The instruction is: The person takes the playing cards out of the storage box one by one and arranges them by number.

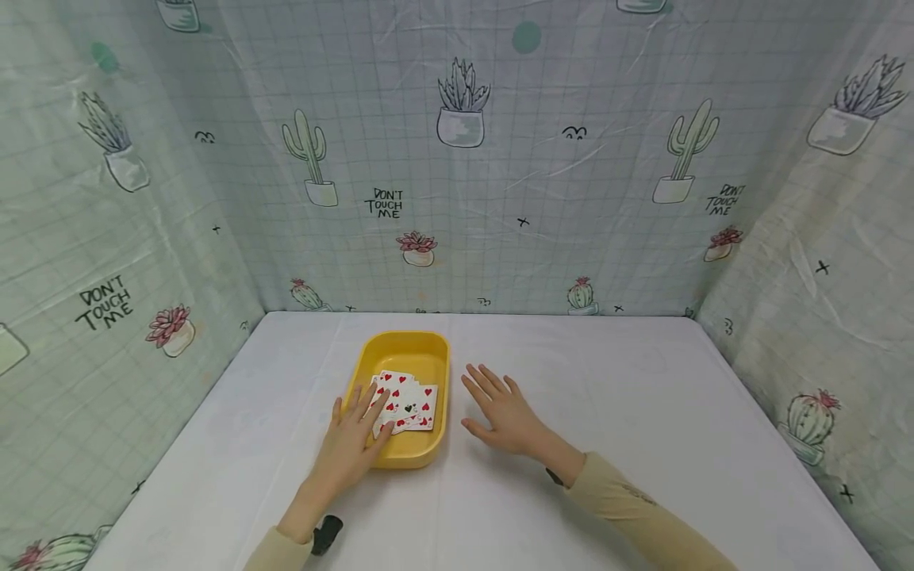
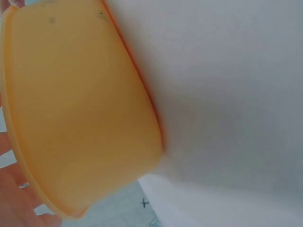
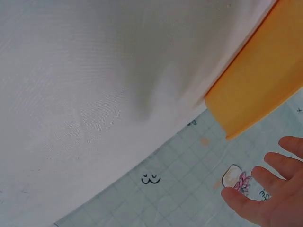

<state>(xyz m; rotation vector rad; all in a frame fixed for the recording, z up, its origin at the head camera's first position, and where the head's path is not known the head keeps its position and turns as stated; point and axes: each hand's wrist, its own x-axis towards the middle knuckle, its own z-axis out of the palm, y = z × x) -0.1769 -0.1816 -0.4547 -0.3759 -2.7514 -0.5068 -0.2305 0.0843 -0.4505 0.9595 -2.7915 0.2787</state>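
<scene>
A yellow tray (image 1: pixel 403 460) stands on the white table, left of the middle, with several playing cards (image 1: pixel 407 400) lying loosely overlapped inside it. The cards show red hearts, plus one dark suit mark. My left hand (image 1: pixel 348 444) reaches over the tray's left side, its fingers spread above the left part of the cards and covering some of them. In the left wrist view the tray's wall (image 2: pixel 85 104) fills much of the picture, with fingers beyond its rim. To the right of the tray my right hand (image 1: pixel 508 419) hovers with fingers spread, holding nothing.
White cloth covers the table (image 1: pixel 607 381). Behind and at both sides hangs a patterned curtain (image 1: pixel 500 182) printed with cacti and succulents. A black strap (image 1: pixel 327 535) sits at the left wrist.
</scene>
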